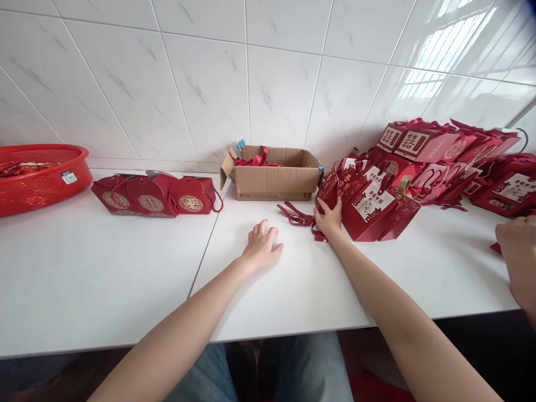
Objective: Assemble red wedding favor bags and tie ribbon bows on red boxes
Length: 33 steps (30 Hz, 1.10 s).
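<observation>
My left hand (262, 245) rests low over the white tabletop with its fingers apart and slightly curled, holding nothing. My right hand (330, 219) is at the near face of a small red gift box (328, 187), its thumb and fingers around the lower part. Just left of that hand lie several dark red straps (295, 215) with small metal studs. Right beside the held box stands a larger red gift box (371, 206) with a white printed label and a strap handle.
An open cardboard box (276, 181) with red ribbon inside stands against the tiled wall. Three red boxes (157, 195) with gold emblems sit to the left, near a red plastic basket (79, 162). Stacked red gift boxes (435, 145) fill the right. Another person's hand (519, 240) is at the right edge.
</observation>
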Each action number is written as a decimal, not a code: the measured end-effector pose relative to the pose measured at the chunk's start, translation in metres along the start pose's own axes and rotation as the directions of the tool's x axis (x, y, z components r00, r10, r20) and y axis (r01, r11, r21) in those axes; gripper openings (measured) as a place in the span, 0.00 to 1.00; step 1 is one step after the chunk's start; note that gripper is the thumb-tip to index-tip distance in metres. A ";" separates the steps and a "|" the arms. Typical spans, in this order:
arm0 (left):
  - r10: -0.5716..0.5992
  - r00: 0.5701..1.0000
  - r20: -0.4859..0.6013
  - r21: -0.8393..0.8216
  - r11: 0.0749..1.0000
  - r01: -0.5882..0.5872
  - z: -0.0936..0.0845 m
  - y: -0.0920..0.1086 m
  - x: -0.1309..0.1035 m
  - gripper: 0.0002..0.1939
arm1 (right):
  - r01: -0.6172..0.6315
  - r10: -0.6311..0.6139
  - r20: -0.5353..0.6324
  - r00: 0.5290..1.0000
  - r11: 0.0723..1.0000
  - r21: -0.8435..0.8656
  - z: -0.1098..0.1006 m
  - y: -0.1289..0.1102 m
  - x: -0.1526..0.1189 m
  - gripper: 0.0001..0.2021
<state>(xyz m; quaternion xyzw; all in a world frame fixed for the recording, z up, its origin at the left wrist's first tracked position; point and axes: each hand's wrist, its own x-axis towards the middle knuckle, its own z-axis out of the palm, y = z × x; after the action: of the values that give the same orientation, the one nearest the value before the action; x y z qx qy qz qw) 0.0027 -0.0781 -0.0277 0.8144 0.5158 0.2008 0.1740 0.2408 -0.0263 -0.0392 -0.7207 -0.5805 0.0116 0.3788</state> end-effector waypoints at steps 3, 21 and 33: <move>-0.014 1.000 0.007 -0.018 1.000 0.014 -0.002 0.000 -0.001 0.16 | -0.113 0.107 0.074 0.991 0.991 0.077 0.004 0.002 0.012 0.25; 0.004 1.000 -0.027 -0.051 0.999 -0.005 0.001 -0.002 0.002 0.22 | -0.001 0.034 -0.016 0.999 0.473 0.881 -0.069 -0.084 -0.044 0.23; -0.257 0.944 -0.206 -0.807 0.591 -0.015 -0.007 -0.004 0.017 0.18 | -0.423 -0.195 0.403 0.894 -0.068 0.904 -0.058 -0.093 -0.062 0.15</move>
<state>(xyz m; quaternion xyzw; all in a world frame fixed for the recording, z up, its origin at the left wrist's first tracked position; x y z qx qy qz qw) 0.0028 -0.0599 -0.0214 0.5719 0.4461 0.5189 0.4523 0.1699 -0.1054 0.0280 -0.2412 -0.3853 0.6152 0.6441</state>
